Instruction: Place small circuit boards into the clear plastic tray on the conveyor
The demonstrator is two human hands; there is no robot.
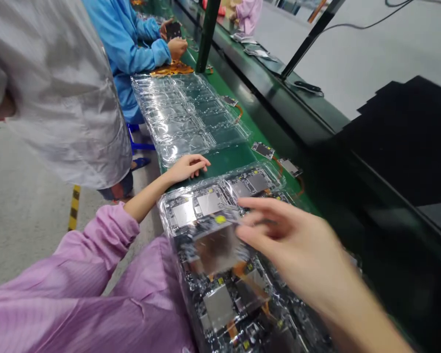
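View: head camera, looking forward and down along a green worktop (235, 157).
Right hand (297, 245): fingers closed on a circuit board (215, 247) with a metal shield and a yellow dot (blurred by motion), held just above the loaded tray.
Left hand (187, 167): palm down, fingers spread flat and holding nothing, resting on the worktop at the far edge of the loaded tray; pink sleeve (95, 274) behind it.
Loaded tray (176, 208): clear plastic, near the wearer, its pockets filled with circuit boards of the same type.
Empty trays (191, 117): clear plastic, lying farther along the worktop, beyond the left hand.
Loose boards (263, 149): two small boards with orange flex cables, on the worktop to the right of the trays, apart from both hands.
Co-workers: one person in a grey-white coat (59, 88) standing at left; one in a blue coat (132, 44) farther back, hands on a dark part.
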